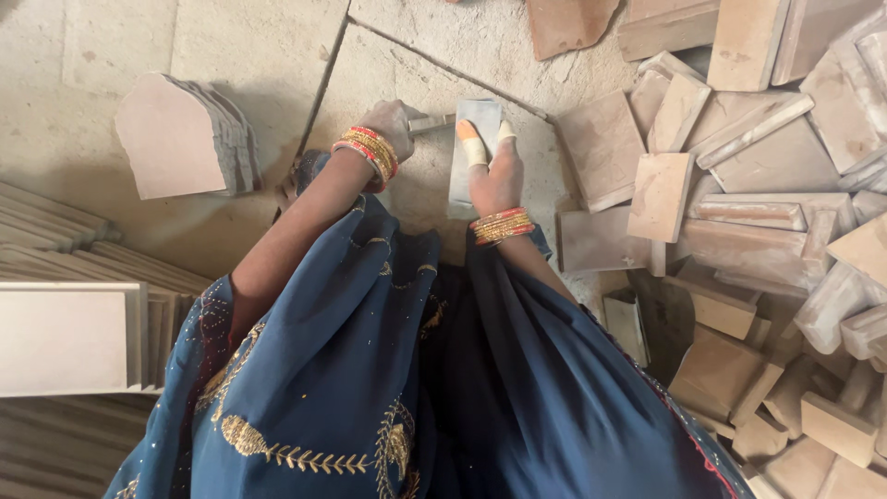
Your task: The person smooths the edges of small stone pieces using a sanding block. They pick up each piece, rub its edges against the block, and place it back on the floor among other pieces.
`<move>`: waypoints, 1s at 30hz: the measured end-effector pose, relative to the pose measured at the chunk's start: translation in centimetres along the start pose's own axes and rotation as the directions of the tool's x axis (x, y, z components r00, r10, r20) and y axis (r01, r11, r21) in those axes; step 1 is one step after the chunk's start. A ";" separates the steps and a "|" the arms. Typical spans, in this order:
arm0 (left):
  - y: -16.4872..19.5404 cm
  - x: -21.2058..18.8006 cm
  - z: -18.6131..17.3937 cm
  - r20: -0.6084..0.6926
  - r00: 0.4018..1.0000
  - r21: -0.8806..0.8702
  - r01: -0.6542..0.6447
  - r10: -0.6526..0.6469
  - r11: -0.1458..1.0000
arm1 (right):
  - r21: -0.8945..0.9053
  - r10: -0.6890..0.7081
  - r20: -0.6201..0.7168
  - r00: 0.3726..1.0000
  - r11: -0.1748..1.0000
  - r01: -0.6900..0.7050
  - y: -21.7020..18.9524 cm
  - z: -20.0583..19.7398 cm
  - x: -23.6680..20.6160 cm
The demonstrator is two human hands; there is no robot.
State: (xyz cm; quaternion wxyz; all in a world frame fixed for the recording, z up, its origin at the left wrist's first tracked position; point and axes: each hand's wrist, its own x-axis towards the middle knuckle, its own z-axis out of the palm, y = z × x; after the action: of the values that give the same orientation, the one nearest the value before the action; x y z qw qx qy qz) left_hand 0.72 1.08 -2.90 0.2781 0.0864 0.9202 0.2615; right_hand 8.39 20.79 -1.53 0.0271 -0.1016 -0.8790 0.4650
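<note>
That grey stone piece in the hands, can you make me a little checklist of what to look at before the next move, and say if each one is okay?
1. Right hand has hold of the grey stone piece: ok, fingers lie along it.
2. Finger protection: ok, pale wraps on two right fingers.
3. Left hand has a grip on the small metal tool: ok, its tip is at the stone's edge.
4. Stone rests steady on the floor slab: cannot tell.
5. Loose cut stones kept away from the work: not ok, the pile lies close on the right.
</note>
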 end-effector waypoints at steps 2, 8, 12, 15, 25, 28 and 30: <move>0.0 0.1 0.0 0.000 1.000 -0.019 0.003 -0.003 1.000 | 0.159 -0.079 0.023 0.997 0.984 0.075 -1.1 0.0 0.4; -0.7 0.2 0.9 -0.052 0.998 -0.007 -0.039 0.038 0.999 | 0.391 -0.007 0.200 0.980 0.918 -0.073 -3.0 0.8 0.8; -0.8 0.2 1.3 -0.050 0.998 0.005 -0.035 0.036 0.999 | 0.353 -0.113 0.169 0.979 0.935 0.046 -2.2 1.7 1.6; -0.4 -0.1 1.6 -0.060 0.994 0.055 -0.089 0.092 0.995 | 0.061 -0.041 0.154 0.987 0.998 0.032 -1.5 2.8 3.2; -1.1 -0.2 1.0 -0.079 0.997 -0.135 0.004 -0.015 0.991 | -0.208 -0.102 0.139 0.985 0.969 0.130 1.8 4.4 -0.9; -1.0 0.0 0.7 -0.082 0.996 -0.094 -0.046 0.038 0.995 | -0.145 -0.079 0.067 0.995 0.986 0.088 3.1 3.0 -0.8; -0.6 -0.1 0.5 -0.065 0.997 -0.037 -0.054 0.052 0.998 | 0.000 -0.101 -0.053 0.993 0.995 0.102 3.5 2.3 -0.1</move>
State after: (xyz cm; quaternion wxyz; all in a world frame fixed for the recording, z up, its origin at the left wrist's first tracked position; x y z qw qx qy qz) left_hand 1.10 0.71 -3.51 0.2432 0.0971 0.9208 0.2892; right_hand 8.76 20.85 -5.72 0.0742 -0.0691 -0.8813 0.4616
